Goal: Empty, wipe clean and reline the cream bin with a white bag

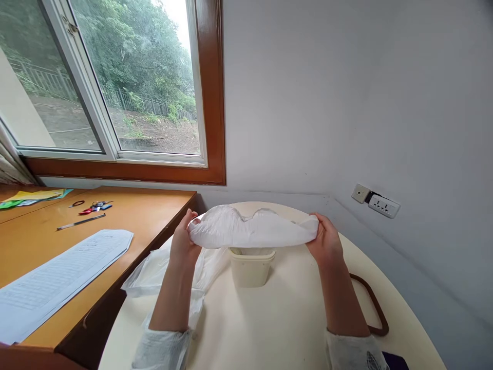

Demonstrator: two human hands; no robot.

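Note:
A white plastic bag (254,231) is stretched sideways between my two hands, its upper edge gathered and uneven. My left hand (185,236) grips its left end, fingers closed round the plastic. At the other end, my right hand (325,239) pinches the bag between thumb and fingers. Just below and behind the stretched plastic stands a small cream bin (252,270) on the round table (269,329). The bag hides part of the bin's opening. More thin white plastic (154,275) lies crumpled on the table beside my left forearm.
A brown loop-shaped handle or frame (372,303) lies to the right, partly behind my right forearm. The wooden desk (154,205) at left holds papers (73,275), a pen (80,221) and keys (98,206). A wall with sockets (384,205) bounds the table's far side.

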